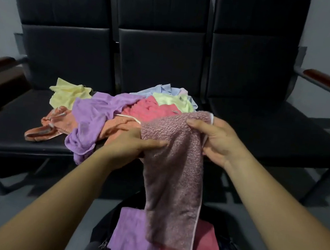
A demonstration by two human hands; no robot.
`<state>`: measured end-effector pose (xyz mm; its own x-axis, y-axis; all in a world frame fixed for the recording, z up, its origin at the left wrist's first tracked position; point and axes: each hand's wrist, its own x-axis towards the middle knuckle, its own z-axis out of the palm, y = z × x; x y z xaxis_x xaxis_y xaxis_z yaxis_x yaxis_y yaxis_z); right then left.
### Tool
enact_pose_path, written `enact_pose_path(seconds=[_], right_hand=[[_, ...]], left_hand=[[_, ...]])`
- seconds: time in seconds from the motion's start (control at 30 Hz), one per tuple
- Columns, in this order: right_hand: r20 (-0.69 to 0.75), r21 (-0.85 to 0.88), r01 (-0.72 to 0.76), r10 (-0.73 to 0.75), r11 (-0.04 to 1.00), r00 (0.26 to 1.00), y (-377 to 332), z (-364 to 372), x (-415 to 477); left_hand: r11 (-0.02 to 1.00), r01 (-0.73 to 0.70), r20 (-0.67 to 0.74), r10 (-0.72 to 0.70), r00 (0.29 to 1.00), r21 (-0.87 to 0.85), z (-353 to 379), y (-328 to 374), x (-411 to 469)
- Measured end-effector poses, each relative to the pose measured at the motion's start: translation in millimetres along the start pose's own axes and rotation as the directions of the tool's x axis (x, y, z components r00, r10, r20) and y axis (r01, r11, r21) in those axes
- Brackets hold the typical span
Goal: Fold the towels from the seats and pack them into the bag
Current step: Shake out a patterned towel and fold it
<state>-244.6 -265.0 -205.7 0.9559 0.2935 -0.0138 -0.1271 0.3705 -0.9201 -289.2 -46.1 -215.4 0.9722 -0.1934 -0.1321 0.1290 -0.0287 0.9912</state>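
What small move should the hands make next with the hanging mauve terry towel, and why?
Probably bring the left hand across to the right hand, halving the mauve terry towel: it hangs long and loose from both, above the black fabric bag already holding folded towels.

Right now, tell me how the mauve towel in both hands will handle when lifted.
Probably floppy: the mauve towel hangs limp below the left hand and right hand, drooping toward the bag. Likely light, since a grip at its top edge carries it. Its looped nap looks grippy, so it should not slip.
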Motion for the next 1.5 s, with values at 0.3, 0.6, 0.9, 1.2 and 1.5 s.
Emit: enact_pose_path(seconds=[0.3,0.6,0.9,1.2,1.5], right_hand=[[0.103,0.076,-0.189,0.181,0.979,0.978,-15.6,-11.0,5.1],[0.056,0.011,-0.085,0.084,0.996,0.995,-13.9,-16.1,-3.9],[0.065,0.230,-0.090,0.077,0.969,0.995,-26.8,-12.1,-7.3],[-0.053,-0.034,0.007,-0.009,0.999,0.999,-21.0,-17.2,-5.0],[-0.002,0.078,-0.027,0.028,0.997,1.000,-28.1,-17.3,-9.0]], left_hand=[[0.934,-0.052,-0.121,0.010,0.993,-0.354,7.9,24.2,3.4],[0.971,-0.108,-0.006,0.109,0.994,-0.212,-12.8,18.2,2.2],[0.930,-0.200,-0.106,0.175,0.979,-0.309,-6.9,30.5,-1.6],[0.934,-0.177,-0.132,0.226,0.965,0.309,-20.8,18.8,-4.2],[0.967,-0.215,-0.143,0.195,0.970,-0.139,-16.6,21.4,-0.7]])
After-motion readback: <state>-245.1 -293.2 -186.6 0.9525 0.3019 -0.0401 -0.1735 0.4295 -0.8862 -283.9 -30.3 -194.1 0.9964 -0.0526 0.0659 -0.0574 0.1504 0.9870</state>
